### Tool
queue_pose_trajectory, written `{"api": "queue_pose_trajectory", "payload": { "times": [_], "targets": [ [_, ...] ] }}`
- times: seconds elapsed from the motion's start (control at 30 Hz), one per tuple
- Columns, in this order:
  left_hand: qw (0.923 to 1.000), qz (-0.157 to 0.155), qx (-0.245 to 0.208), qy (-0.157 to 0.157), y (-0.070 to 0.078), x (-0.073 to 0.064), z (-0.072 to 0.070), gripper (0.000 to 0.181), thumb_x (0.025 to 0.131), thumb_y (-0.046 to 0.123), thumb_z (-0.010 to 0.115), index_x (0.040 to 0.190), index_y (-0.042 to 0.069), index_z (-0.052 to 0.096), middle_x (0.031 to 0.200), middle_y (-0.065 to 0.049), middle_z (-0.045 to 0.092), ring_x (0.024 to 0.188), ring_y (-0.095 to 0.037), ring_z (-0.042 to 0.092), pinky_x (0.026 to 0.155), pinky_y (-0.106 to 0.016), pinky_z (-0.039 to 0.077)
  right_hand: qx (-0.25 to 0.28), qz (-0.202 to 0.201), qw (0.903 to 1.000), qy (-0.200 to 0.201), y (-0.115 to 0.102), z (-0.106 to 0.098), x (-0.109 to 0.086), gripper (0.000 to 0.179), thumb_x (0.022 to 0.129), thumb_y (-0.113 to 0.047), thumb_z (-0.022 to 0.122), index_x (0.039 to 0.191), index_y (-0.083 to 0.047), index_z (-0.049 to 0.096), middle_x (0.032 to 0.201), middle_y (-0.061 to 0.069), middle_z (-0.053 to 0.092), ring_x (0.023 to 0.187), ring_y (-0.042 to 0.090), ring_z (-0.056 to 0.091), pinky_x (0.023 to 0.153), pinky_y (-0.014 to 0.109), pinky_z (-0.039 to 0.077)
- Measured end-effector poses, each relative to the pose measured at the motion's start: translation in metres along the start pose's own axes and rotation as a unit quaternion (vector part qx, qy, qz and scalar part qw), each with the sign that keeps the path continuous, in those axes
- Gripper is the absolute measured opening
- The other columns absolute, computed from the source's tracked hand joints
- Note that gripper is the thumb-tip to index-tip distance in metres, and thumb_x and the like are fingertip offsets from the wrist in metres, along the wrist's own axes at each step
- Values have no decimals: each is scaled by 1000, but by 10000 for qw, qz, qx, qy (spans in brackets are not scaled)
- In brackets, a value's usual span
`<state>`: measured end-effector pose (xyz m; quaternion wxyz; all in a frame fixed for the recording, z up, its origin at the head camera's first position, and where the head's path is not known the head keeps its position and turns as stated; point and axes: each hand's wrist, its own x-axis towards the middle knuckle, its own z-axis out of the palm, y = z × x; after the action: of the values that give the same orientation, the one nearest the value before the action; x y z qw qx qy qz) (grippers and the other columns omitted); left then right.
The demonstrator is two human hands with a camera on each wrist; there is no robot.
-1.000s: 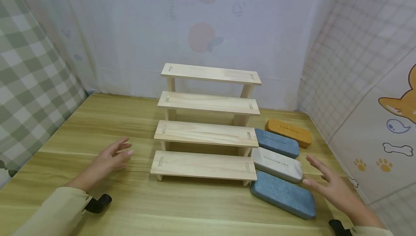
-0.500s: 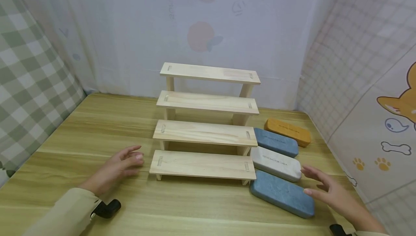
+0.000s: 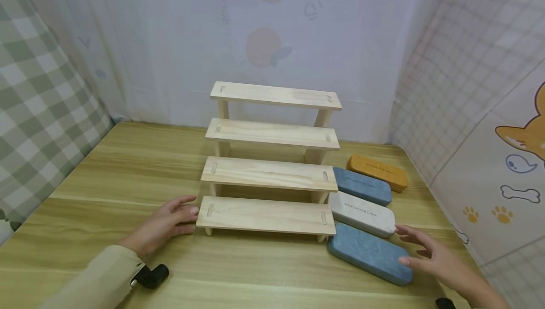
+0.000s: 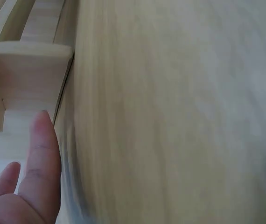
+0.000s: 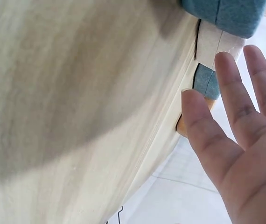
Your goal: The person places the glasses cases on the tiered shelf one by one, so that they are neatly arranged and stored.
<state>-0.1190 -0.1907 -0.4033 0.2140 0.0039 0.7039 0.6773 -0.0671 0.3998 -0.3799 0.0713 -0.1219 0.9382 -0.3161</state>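
Note:
A stepped wooden display stand (image 3: 268, 214) with several shelves stands mid-table. My left hand (image 3: 163, 226) is at the left end of its lowest shelf, fingers extended and holding nothing. In the left wrist view, a fingertip (image 4: 43, 121) overlaps the stand's side. Right of the stand lie several glasses cases in a row: a front blue case (image 3: 370, 254), a white case (image 3: 362, 214), a rear blue case (image 3: 362, 186) and an orange case (image 3: 378, 172). Beside the front blue case's right end is my right hand (image 3: 438, 257), fingers spread and nothing in its grasp.
The wood-grain table (image 3: 140, 167) carries everything. A white cloth (image 3: 170, 63) hangs behind it, a green checked cloth (image 3: 38, 86) is on the left, and a cartoon-print cloth (image 3: 481, 157) is on the right. Black wrist devices sit at both cuffs.
My left hand has moved right, up to the stand's lowest shelf. The right hand has dropped slightly toward the front blue case. The stand and cases have stayed in place.

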Motion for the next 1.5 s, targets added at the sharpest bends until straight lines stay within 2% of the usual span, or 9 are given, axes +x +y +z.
{"api": "queue_pose_trajectory", "payload": {
  "times": [0.23,0.5,0.57,0.7,0.77,1.0,1.27,1.37,1.5],
  "targets": [
    [10000,14,-62,-52,-2,6,4,71,99,22,55,150,-6,13,144,-32,28,118,-27,50,94,-37,51,302,207,9983,-455,3,2,-1,61,91,-13,65,142,5,37,123,-33,44,104,-14,45,73,27,49],
    [9997,73,-173,-133,0,11,7,71,99,19,54,149,-8,12,139,-31,33,106,-21,56,91,-37,52,38,-81,9991,-418,9,10,-2,67,84,-10,73,141,0,41,125,-27,48,106,-13,43,72,30,48],
    [9997,51,-202,-106,1,11,9,71,98,18,54,149,-8,13,138,-30,35,103,-20,57,89,-36,52,-104,-114,9987,-479,9,11,-2,70,82,-13,75,142,0,41,131,-15,51,108,-14,41,72,26,48],
    [9997,39,-241,-98,2,13,10,70,98,15,54,149,-9,13,135,-30,37,101,-19,57,86,-34,53,-355,73,9969,-698,8,13,-1,75,80,-20,78,143,-1,41,139,20,47,109,-11,40,74,22,46],
    [9996,41,-238,-144,3,13,11,70,98,14,53,149,-10,12,134,-30,38,100,-19,57,85,-33,53,-400,186,9957,-817,8,13,-1,77,80,-23,78,144,-4,39,139,28,43,109,-8,41,75,22,44],
    [9992,41,-254,-315,4,14,12,75,97,16,55,148,-13,7,133,-29,40,99,-17,58,83,-30,53,-737,188,9948,-672,5,18,-1,84,73,-27,84,143,-8,42,137,26,45,113,20,46,79,42,44],
    [9991,1,-262,-326,2,17,13,73,97,13,55,147,-14,9,126,-22,47,96,-14,58,79,-28,53,-734,495,9934,-733,-1,19,-1,85,71,-28,85,139,-1,42,135,28,46,117,39,46,83,41,45],
    [9992,2,-274,-302,1,18,13,72,97,12,56,146,-14,11,124,-21,48,95,-14,59,79,-28,53,-694,551,9936,-705,-3,19,-1,84,71,-27,85,138,1,43,133,28,48,115,36,48,82,34,45],
    [9992,9,-276,-295,0,19,11,72,97,12,56,146,-14,11,122,-20,49,95,-14,59,80,-27,53,-712,593,9945,-497,-5,20,0,81,70,-27,85,136,-3,46,132,23,51,110,18,49,78,21,43]
  ]
}}
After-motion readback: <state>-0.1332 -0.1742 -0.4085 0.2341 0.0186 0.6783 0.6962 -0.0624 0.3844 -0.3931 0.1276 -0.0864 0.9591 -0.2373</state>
